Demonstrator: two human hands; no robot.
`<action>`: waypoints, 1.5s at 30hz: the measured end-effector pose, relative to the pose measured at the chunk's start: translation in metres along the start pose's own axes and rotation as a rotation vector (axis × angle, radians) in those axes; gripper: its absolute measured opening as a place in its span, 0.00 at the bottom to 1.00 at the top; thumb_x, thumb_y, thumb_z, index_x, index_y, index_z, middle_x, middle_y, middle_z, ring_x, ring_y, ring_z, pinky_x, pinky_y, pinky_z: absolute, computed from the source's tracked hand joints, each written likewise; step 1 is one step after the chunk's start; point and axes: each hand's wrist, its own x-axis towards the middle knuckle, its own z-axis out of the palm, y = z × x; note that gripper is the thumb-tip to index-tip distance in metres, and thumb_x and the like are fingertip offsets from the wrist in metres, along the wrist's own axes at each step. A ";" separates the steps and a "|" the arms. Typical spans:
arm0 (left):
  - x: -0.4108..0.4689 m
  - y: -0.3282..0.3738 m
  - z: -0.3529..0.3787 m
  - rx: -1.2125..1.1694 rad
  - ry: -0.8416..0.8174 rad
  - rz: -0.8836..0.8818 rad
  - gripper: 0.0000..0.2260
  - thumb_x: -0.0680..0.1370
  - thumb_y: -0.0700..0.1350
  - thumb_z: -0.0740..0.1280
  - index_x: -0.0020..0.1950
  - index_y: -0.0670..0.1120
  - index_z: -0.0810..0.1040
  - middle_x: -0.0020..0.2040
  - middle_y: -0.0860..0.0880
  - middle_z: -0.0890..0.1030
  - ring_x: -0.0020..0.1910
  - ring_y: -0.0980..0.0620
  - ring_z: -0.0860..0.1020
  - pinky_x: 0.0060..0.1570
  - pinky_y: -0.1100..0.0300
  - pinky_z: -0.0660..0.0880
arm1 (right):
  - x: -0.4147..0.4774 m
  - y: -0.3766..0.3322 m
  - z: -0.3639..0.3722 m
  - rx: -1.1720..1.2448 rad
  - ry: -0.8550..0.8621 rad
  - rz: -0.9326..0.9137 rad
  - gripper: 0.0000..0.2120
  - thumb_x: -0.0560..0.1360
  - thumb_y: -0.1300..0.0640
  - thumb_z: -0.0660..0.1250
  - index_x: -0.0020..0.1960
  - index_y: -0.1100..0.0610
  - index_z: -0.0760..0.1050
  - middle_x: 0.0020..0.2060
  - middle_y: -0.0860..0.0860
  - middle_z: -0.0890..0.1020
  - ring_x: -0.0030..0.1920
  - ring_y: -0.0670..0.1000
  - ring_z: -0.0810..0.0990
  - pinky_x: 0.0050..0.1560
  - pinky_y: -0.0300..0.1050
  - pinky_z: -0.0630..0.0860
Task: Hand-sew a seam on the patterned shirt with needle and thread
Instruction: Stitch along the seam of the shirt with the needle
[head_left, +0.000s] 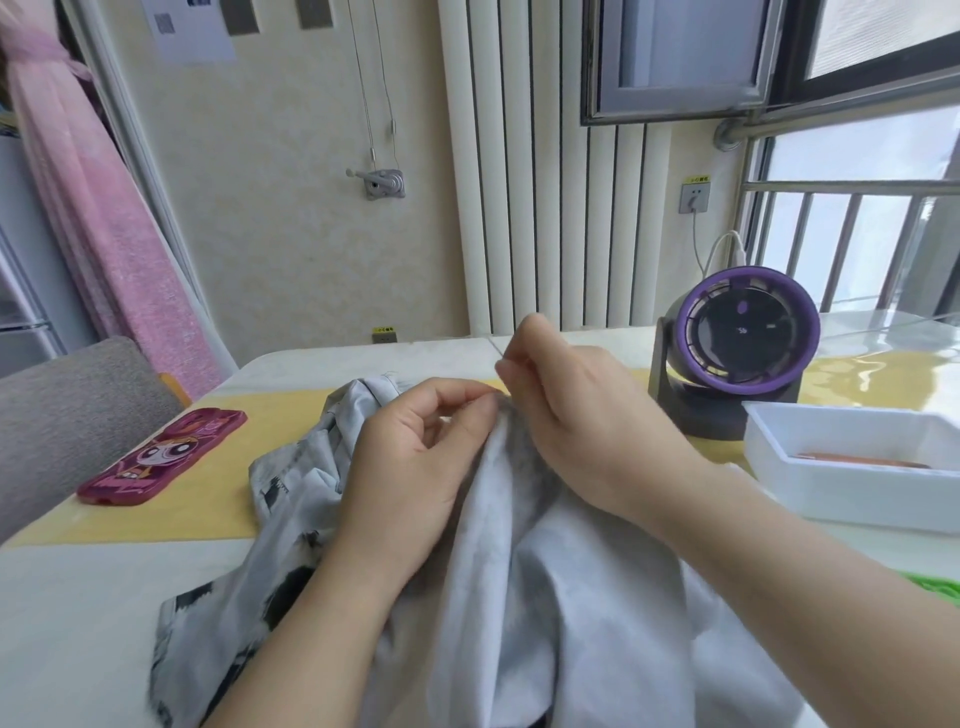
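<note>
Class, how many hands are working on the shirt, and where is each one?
2. The left hand pinches a fold of the shirt at mid-table; the right hand, raised just right of it, pinches a thin thread. No others show.

**Both hands busy pinching**

Left hand (415, 457) is curling in, thumb and forefinger pinching a fold of the shirt (519, 571). Right hand (582, 415) is sitting just beside it, a bit higher, fingertips pinching a fine thread (493, 347). Both bare forearms are angling in from below
</note>
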 end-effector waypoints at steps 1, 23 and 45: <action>0.000 0.000 -0.002 0.030 -0.014 0.005 0.02 0.74 0.45 0.70 0.43 0.51 0.83 0.42 0.51 0.85 0.43 0.55 0.81 0.47 0.62 0.76 | 0.000 0.005 0.000 0.020 -0.042 0.001 0.08 0.81 0.52 0.55 0.46 0.56 0.63 0.28 0.51 0.73 0.33 0.59 0.70 0.35 0.55 0.68; 0.001 -0.002 -0.005 0.121 -0.161 -0.172 0.03 0.73 0.47 0.71 0.42 0.49 0.82 0.36 0.60 0.82 0.38 0.63 0.77 0.45 0.66 0.69 | 0.008 0.025 -0.024 0.055 -0.291 0.143 0.07 0.79 0.54 0.60 0.42 0.52 0.68 0.25 0.43 0.74 0.29 0.42 0.71 0.32 0.33 0.68; 0.000 -0.003 -0.005 0.119 -0.101 -0.230 0.03 0.73 0.47 0.71 0.40 0.50 0.83 0.39 0.57 0.84 0.41 0.62 0.79 0.47 0.64 0.71 | 0.009 0.028 -0.037 -0.130 -0.485 0.168 0.09 0.75 0.60 0.66 0.46 0.49 0.83 0.42 0.44 0.83 0.40 0.38 0.77 0.44 0.30 0.71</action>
